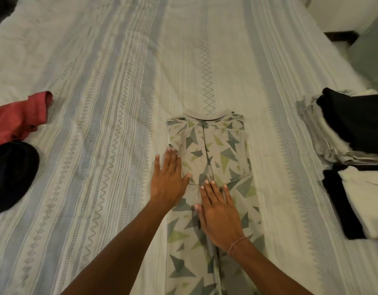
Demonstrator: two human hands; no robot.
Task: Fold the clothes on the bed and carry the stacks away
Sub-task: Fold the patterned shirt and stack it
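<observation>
Head cam, only view here: the patterned shirt (213, 158) is mid-bed (120, 81), sides already folded into a long strip. Left hand (168, 182) lies flat at its left edge, right hand (219, 211) flat on the middle, no grip on anything, just pressing. Two folded stacks (354, 133) sit right; a red shirt (18, 118) and dark garment (11, 173) wait left. I'd say roughly halfway, nothing carried off yet.

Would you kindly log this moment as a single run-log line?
step: folding patterned shirt | left hand: flat on shirt edge | right hand: flat on shirt | folded stack: right
</observation>
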